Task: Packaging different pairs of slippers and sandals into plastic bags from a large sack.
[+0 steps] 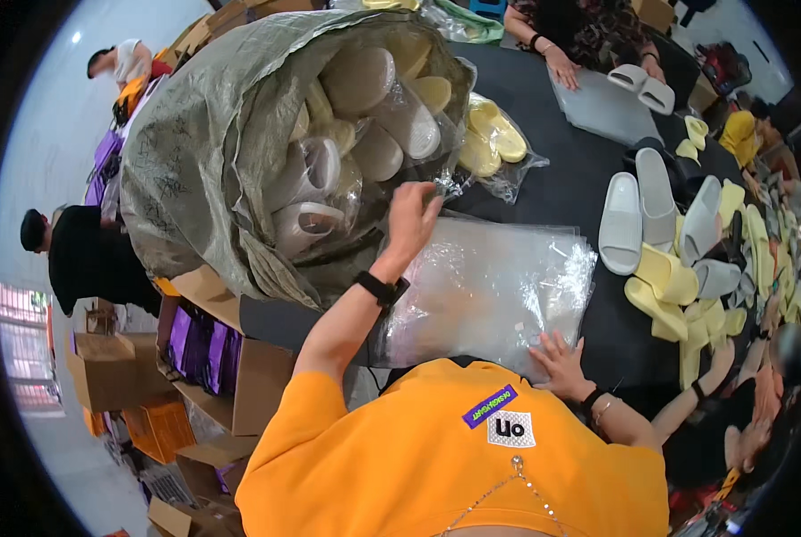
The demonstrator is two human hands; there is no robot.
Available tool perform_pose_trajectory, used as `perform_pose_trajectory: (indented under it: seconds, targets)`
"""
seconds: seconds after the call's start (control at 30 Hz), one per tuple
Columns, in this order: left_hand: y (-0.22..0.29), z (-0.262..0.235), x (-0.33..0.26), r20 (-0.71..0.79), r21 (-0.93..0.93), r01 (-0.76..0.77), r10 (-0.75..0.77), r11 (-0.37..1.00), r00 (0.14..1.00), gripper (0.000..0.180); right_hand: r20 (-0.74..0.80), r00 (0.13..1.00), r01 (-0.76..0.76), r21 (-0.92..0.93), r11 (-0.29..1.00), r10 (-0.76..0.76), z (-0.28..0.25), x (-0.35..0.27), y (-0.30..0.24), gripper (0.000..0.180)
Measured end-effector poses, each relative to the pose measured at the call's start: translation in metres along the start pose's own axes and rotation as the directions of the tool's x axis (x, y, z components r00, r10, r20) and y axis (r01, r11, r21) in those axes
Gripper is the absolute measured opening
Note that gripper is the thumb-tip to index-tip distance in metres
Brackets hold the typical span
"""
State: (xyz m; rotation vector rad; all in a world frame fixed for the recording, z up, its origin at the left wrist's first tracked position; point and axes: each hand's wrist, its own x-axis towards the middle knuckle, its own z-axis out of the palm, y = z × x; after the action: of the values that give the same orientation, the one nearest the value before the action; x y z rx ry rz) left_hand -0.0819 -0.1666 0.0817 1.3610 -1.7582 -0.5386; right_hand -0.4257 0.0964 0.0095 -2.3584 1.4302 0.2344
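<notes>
My left hand (411, 219) reaches to the mouth of a large grey-green woven sack (190, 152). Its fingers are curled close to crinkled clear plastic; whether they grip anything is hidden. Inside the sack lie several bagged slippers, grey ones (360, 79) and yellow ones (432, 92). Spread fingers of my right hand (561, 365) rest flat on the near right corner of a stack of clear plastic bags (481, 286) on the black table (570, 197). Just beyond the sack's mouth, a pair of yellow slippers (492, 137) lies in a clear bag.
Loose grey slippers (620, 224) and yellow slippers (669, 273) crowd the table's right side. Across from me, a person's hands (561, 70) rest by another bag stack (606, 106) and white slides (642, 87). Open cardboard boxes (266, 380), one holding purple packages (205, 349), stand at left. Other people work around.
</notes>
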Motion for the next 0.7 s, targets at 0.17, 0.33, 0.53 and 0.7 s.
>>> perform_pose_trajectory:
  seconds: [0.17,0.33,0.53,0.7]
  targets:
    - [-0.030,0.075,0.041,0.050,-0.280,0.191,-0.185,0.941,0.981,0.060,-0.276,0.961,0.034,0.063,0.997,-0.016,-0.048,0.023,-0.007,0.042]
    - [-0.018,0.085,0.102,-0.090,-0.378,0.426,-0.491,0.822,0.867,0.047,-0.398,0.906,-0.036,0.261,0.965,0.142,-0.061,0.055,0.002,0.031]
    - [0.047,0.014,0.124,-0.027,-0.650,0.219,-0.310,0.728,0.950,0.025,-0.408,0.853,0.015,0.645,0.764,0.327,-0.072,0.063,0.010,0.022]
    - [0.123,-0.077,0.109,0.005,-0.758,-0.078,0.125,0.648,0.992,0.024,-0.301,0.880,0.097,0.871,0.481,0.368,-0.088,0.088,-0.005,0.026]
